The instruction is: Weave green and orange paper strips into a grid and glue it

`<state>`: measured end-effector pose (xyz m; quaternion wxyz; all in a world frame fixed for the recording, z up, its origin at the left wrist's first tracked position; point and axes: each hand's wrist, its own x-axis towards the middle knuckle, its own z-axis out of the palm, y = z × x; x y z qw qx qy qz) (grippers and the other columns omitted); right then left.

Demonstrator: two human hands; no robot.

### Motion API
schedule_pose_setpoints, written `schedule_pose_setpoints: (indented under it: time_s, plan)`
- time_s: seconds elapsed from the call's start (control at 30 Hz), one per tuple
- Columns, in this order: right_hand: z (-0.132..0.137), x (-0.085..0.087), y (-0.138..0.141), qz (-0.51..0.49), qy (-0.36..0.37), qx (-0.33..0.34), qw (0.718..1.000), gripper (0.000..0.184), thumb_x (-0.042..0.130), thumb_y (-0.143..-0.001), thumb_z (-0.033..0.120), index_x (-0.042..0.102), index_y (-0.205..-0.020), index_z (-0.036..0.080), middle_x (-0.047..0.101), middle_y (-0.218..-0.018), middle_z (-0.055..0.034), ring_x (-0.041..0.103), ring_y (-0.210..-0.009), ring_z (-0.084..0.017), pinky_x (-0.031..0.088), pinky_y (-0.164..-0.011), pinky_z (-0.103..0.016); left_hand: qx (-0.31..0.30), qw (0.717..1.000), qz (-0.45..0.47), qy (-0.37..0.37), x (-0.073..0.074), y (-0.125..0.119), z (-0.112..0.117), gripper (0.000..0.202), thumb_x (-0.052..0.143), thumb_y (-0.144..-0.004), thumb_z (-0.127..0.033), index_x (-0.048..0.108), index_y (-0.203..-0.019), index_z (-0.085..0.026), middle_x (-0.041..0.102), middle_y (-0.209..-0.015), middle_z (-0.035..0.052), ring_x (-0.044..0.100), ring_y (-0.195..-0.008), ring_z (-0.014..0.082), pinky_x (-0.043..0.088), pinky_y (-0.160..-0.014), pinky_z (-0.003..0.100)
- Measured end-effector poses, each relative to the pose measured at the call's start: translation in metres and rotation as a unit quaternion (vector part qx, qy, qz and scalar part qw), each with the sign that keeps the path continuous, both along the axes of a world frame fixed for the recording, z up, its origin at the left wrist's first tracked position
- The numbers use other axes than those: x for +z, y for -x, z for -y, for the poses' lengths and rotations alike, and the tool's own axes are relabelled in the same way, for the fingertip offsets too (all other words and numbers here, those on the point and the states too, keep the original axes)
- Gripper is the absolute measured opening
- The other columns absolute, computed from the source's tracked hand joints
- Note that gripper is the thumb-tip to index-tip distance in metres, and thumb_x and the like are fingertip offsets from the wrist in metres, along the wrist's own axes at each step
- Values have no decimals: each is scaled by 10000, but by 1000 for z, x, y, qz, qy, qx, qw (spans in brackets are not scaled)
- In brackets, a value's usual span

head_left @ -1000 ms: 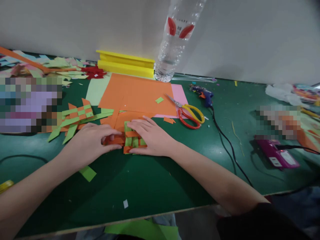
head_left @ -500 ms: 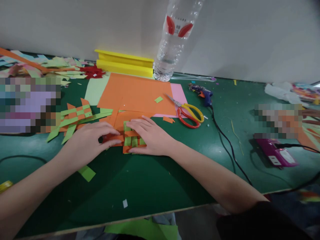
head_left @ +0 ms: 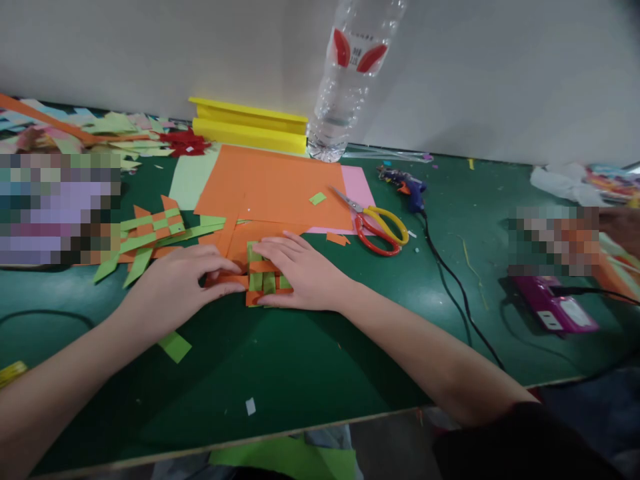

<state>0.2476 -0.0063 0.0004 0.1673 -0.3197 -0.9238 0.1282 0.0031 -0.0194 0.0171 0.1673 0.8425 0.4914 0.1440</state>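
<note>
Between my hands lies a small woven paper piece (head_left: 255, 283) of green and orange strips, partly covered by my right hand. My left hand (head_left: 183, 283) is closed in a pinch, thumb and fingers on an orange paper strip (head_left: 235, 281) that reaches to the left edge of the weave. Laid across the weave, my right hand (head_left: 305, 273) has its fingers stretched out and the thumb apart along the near edge. A finished-looking green and orange woven paper shape (head_left: 153, 230) rests beyond my left hand. Orange paper sheets (head_left: 280, 187) lie just behind the weave.
Scissors (head_left: 377, 227) and a blue glue gun (head_left: 410, 193) with a trailing cord lie right of the sheets. A plastic bottle (head_left: 340, 100) stands by folded yellow paper (head_left: 250, 133). At right are a purple power socket (head_left: 555, 307) and another person's hand (head_left: 623, 227). Paper scraps (head_left: 120, 127) lie back left.
My left fingertips have shifted slightly right along the orange strip, closer to the weave. My right hand stays in place. The other person's hand at far right has moved further into view.
</note>
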Motion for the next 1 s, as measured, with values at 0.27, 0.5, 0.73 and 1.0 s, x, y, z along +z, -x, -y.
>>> schedule_pose_setpoints:
  time_s: [0.27,0.5,0.73,1.0]
  plan:
    - [-1,-1,-1,-7,11,2,1000,723,639,-826,575,451,-1376,145,535,-1418,-163,452,-1366,-274,256,-1187,-494,-5,1000,-10,13,-1,0,0,315,604,-839,-576,703,-883,-280,670,-726,-22,580,-639,163,363,-589,271]
    - [-1,-1,-1,0,16,6,1000,723,624,-844,559,428,-1395,134,509,-1443,-173,431,-1379,-275,232,-1195,-495,-28,999,-18,9,-1,1,-1,273,595,-837,-536,697,-875,-286,699,-760,-16,589,-648,178,357,-589,279]
    - [0,0,-1,0,18,6,1000,720,613,-850,565,418,-1404,148,508,-1445,-166,430,-1381,-271,243,-1192,-496,-40,999,-35,-7,-4,4,-3,272,599,-839,-519,703,-925,-283,714,-819,8,609,-679,198,365,-595,290]
    - [-1,-1,-1,4,3,6,1000,721,610,-850,574,434,-1388,127,515,-1442,-161,441,-1374,-276,247,-1194,-480,-33,998,-45,-1,-3,4,-2,271,577,-856,-513,715,-895,-284,708,-792,16,604,-671,215,342,-573,297]
